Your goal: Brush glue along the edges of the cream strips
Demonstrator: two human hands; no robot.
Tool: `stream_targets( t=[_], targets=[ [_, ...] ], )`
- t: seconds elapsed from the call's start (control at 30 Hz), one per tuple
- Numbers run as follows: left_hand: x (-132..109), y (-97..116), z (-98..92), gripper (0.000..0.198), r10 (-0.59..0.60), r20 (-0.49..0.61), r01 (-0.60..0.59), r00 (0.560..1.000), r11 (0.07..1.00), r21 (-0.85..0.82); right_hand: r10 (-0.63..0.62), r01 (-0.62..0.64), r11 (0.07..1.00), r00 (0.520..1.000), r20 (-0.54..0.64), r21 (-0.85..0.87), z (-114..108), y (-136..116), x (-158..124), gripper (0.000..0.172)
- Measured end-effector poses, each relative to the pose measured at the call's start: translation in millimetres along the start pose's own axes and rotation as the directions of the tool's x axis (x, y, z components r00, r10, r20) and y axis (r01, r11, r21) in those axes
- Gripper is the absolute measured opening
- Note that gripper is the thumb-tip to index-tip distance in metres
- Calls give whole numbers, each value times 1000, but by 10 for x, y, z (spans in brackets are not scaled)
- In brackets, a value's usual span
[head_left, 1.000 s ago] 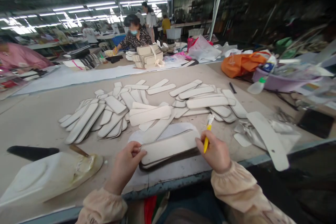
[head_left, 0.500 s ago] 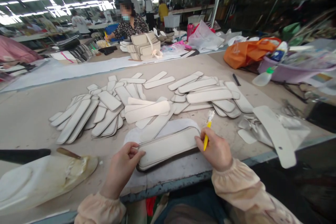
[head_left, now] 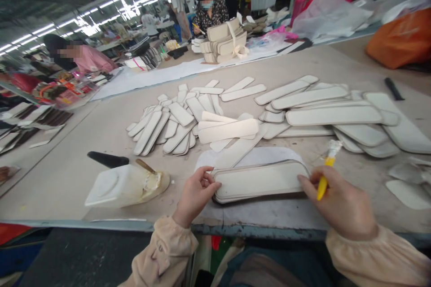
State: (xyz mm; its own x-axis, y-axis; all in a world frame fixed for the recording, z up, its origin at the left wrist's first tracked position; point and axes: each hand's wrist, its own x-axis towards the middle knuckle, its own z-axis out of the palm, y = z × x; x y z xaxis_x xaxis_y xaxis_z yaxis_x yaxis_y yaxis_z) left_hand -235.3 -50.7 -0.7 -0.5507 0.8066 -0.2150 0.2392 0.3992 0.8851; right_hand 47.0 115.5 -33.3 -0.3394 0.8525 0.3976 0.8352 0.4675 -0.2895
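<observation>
A long cream padded strip [head_left: 259, 180] with rounded ends lies on a white sheet [head_left: 256, 157] near the table's front edge. My left hand [head_left: 195, 195] pinches the strip's left end with its fingertips. At the strip's right end rests my right hand [head_left: 340, 204], its fingers closed round a yellow-handled brush [head_left: 325, 175] whose white bristles point up and away. Behind the strip, many similar cream strips [head_left: 215, 116] lie fanned in overlapping heaps across the table.
A white glue tub [head_left: 124, 184] with a stick in it stands at the left, next to a dark handle [head_left: 107, 159]. An orange bag [head_left: 400, 38] and a bundled stack [head_left: 224, 40] sit further back. Other people work at the far tables.
The view has swung left and down, so the table's left side shows more. Both hands keep their hold on the strip's ends; the brush stays in my right hand.
</observation>
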Motion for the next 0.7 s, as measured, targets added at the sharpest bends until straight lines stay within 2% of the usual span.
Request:
stream_targets(
  t=[0.13, 0.4, 0.57, 0.7],
  targets=[
    [-13, -2, -7, 51, -39, -20, 37, 999, 998, -58, -7, 6, 999, 1000, -6, -43, -3, 3, -8, 31],
    [-12, -27, 28, 34, -1, -92, 8, 996, 998, 69, -25, 24, 998, 1000, -16, -53, 21, 22, -18, 33],
    [-16, 17, 45, 39, -65, -109, 72, 992, 996, 62, -33, 33, 998, 999, 5, -51, 3, -5, -3, 28],
    [-3, -3, 46, 48, -120, -95, 125, 988, 991, 51, -28, 27, 999, 999, 44, 18, -42, -52, 19, 24]
  ],
)
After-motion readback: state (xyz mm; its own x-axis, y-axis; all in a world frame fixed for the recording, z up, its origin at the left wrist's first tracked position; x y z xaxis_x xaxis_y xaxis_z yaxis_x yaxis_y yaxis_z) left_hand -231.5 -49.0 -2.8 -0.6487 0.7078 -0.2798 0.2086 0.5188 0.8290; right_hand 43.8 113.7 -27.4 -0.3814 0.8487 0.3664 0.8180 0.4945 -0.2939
